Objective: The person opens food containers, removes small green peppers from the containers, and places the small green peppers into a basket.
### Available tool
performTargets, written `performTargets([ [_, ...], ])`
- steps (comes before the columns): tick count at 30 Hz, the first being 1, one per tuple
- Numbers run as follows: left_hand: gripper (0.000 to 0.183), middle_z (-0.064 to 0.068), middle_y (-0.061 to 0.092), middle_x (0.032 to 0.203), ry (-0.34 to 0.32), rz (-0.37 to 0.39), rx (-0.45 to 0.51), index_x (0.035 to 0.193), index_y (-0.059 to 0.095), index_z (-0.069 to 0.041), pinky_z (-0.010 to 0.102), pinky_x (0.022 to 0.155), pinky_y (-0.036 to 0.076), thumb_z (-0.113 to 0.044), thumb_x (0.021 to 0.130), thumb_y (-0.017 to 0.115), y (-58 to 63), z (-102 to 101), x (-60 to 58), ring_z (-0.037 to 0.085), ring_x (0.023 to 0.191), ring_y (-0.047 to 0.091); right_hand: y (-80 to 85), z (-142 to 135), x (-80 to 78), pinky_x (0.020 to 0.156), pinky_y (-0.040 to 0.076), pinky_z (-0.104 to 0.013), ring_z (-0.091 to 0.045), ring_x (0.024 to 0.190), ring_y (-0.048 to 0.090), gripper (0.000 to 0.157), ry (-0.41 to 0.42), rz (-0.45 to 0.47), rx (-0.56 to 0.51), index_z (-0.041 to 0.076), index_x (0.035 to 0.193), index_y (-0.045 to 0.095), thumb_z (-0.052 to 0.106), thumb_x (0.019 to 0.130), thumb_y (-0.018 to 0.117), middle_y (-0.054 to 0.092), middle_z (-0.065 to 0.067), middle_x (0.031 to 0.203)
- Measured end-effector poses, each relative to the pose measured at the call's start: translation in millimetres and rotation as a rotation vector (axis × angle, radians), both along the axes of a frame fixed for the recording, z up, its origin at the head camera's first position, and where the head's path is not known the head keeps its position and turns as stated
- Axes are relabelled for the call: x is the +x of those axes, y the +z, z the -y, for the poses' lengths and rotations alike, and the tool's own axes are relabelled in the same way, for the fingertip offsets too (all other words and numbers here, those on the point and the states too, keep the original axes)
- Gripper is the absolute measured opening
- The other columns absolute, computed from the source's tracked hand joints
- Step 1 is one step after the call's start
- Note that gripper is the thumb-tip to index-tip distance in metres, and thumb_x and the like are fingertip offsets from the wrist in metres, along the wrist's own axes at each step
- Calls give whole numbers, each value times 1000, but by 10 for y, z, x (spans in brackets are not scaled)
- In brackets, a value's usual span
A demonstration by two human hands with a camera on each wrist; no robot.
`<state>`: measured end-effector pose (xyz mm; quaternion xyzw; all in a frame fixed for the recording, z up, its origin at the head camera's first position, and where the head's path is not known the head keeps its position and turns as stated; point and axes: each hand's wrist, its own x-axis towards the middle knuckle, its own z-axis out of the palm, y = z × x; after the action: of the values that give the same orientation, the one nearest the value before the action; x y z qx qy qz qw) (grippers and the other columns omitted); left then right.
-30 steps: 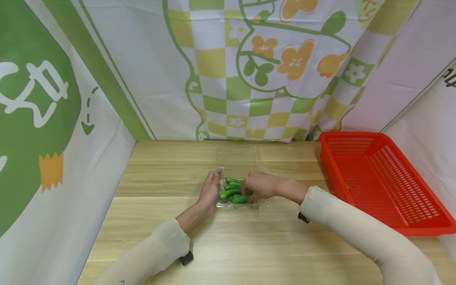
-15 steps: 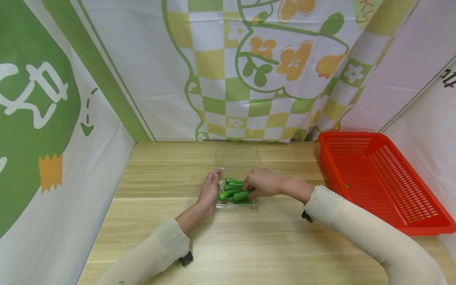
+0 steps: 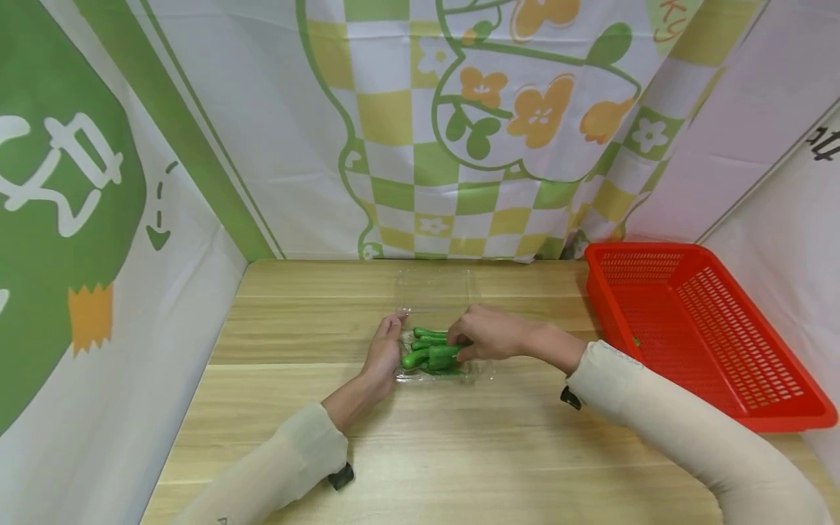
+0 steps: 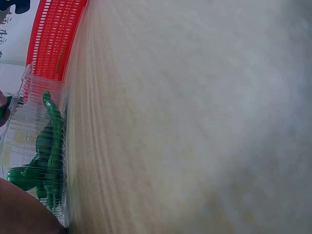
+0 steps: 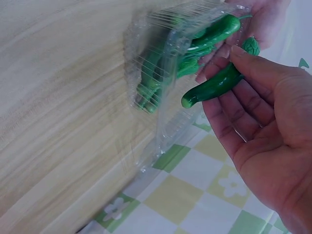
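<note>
In the head view a hinged clear plastic box (image 3: 420, 378) lies on the wooden table, its lid (image 3: 434, 288) folded back toward the curtain. Several green peppers (image 3: 429, 333) lie lengthwise in it. My left hand (image 3: 382, 355) rests along the box's left side, its fingertips by the back left corner. Over the box, my right hand (image 3: 492, 332) pinches one green pepper (image 5: 212, 90) between thumb and fingers. That pepper is slightly curved, with a wrinkled end by the thumb. In the left wrist view more peppers (image 4: 53, 146) show through the box wall.
A red perforated basket (image 3: 607, 313) stands at the table's right side, with a small green piece (image 3: 636, 341) visible inside it. A printed curtain (image 3: 436, 175) hangs behind the table's back edge. Wooden tabletop (image 3: 420, 452) spreads in front of the box.
The right hand has shifted slightly right and up, and the pepper it pinches has turned and risen a little from the near side of the box. The left hand has stayed put.
</note>
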<state>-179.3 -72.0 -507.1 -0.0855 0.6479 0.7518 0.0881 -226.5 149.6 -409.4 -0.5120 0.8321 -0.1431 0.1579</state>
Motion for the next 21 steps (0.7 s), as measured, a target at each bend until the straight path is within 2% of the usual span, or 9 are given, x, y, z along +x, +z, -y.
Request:
performTargets([
  [4,48,16,30,170,-1,-4,6,156,41,-2,58,132,5,-27,117,27,5,3,1,39,162,12,84,-3,-1,60,46,-21,0,64,50,8,-11,-7,-41,10,91,75,8,92,83,68,6,76],
  [10,46,15,29,172,1,1,-3,156,42,-3,57,133,4,-25,118,27,18,9,12,38,162,12,175,-32,-10,65,56,-24,1,69,63,4,-33,-28,-84,9,96,79,9,93,81,76,4,83],
  [13,46,15,28,172,0,2,-2,156,42,-3,58,132,3,-25,118,27,12,9,14,38,162,11,218,-64,-13,66,57,-23,1,70,64,4,-44,-30,-101,8,98,79,8,94,80,77,2,85],
  [21,46,15,27,173,-3,6,4,155,42,-4,57,133,3,-25,118,27,-3,3,3,38,163,10,313,-173,-45,56,41,-20,-1,61,47,8,-85,-74,-144,10,89,75,10,95,80,64,7,72],
])
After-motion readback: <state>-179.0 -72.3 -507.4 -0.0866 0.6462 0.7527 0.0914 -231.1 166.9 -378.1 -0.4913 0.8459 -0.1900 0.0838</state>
